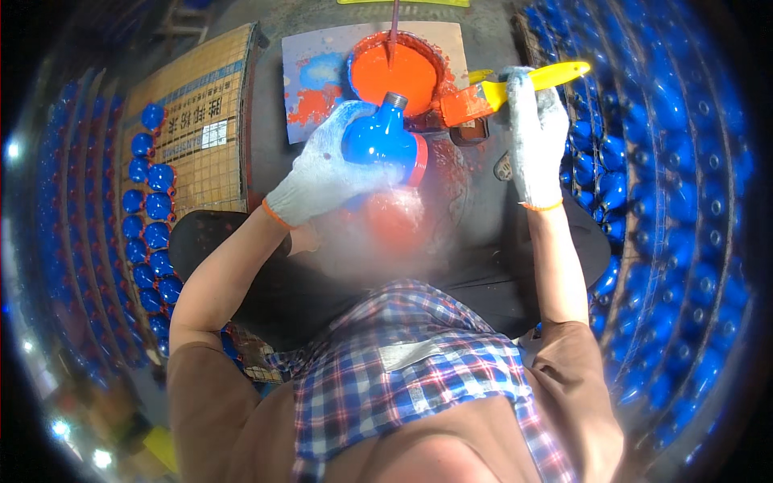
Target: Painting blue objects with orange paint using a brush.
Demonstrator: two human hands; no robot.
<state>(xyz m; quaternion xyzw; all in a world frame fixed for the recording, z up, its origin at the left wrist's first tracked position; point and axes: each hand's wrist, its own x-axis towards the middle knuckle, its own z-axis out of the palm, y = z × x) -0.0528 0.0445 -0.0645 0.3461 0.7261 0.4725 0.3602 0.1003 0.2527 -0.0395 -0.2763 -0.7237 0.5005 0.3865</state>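
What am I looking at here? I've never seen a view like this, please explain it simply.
There's no machine: this one curved-looking picture comes from a wide camera on a person's head, looking down. The hands are the person's own, in white gloves. The left hand holds a shiny blue, round-bodied piece with a threaded neck and red rim. The right hand holds a flat, yellow-handled paintbrush with orange-red bristles. Ahead, a round bucket of orange-red paint stands on a pale, paint-splashed sheet. Similar blue pieces fill both sides.
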